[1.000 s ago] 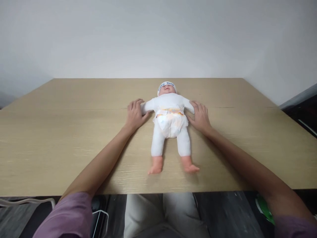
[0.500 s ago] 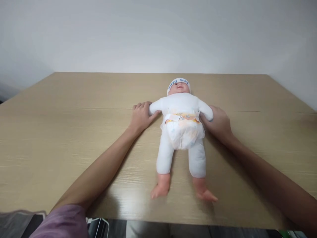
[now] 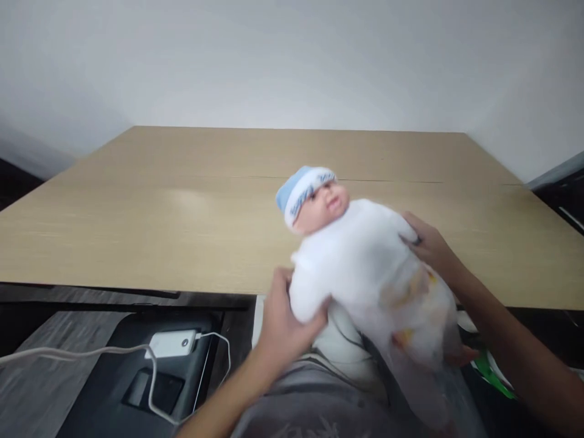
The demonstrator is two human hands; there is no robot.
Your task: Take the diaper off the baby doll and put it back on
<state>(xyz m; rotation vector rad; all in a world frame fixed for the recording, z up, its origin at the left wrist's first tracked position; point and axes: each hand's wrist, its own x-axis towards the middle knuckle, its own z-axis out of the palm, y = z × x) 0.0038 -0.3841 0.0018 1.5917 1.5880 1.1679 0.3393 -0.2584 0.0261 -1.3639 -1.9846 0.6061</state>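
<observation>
A baby doll [image 3: 365,267] in a white suit, a nappy and a blue and white cap is lifted off the wooden table [image 3: 182,213] and tilted, its head up and to the left. It hangs over my lap at the table's near edge, blurred by motion. My left hand [image 3: 283,325] grips the doll's side under its arm. My right hand [image 3: 429,246] holds the other side near the shoulder. The doll's legs are smeared and partly out of sight at the lower right.
Below the table's left front edge a white charger block [image 3: 173,344] with a white cable [image 3: 68,354] lies on a dark chair or bag. Something green [image 3: 493,374] shows at the lower right. A white wall stands behind the table.
The doll lay flat on the table with my hands at its arms. Now both hands have lifted it and pulled it towards me, past the table's near edge.
</observation>
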